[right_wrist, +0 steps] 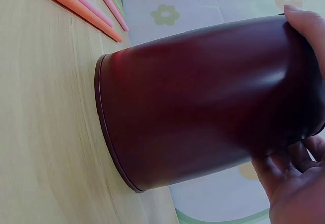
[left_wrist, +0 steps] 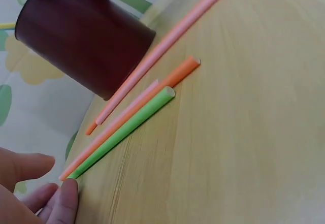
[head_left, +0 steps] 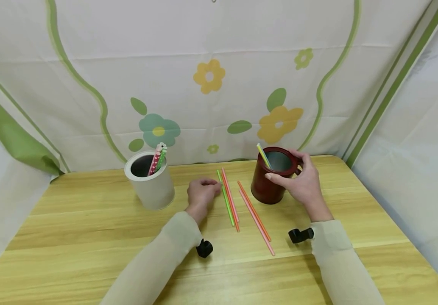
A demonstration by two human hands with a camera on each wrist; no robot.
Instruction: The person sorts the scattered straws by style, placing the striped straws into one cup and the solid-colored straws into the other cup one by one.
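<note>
Dark red and glossy, a mug (head_left: 268, 186) stands upright on the wood-grain worktop (head_left: 81, 237), a yellow straw (head_left: 263, 155) leaning inside it. The right hand (head_left: 305, 184) holds this mug near the top, its grip curled about the rim and handle side, thumb on the near edge. The left hand (head_left: 203, 192) is at the far end of a green straw (head_left: 225, 199); its grip is slightly parted, with a gap between the fingertips in the left wrist view, and I cannot tell whether any finger touches the straw. An orange straw (head_left: 234, 217) and a pink straw (head_left: 229, 190) lie along the green one. Between that group and the mug's front, a second orange straw (head_left: 255, 211) and a second pink straw (head_left: 256, 222) slant toward the viewer. Left of the left hand, a white canister (head_left: 153, 192) contains white-dotted red straws (head_left: 154, 164) and green patterned straws (head_left: 161, 159). Flowered cloth (head_left: 211, 29) hangs behind.
</note>
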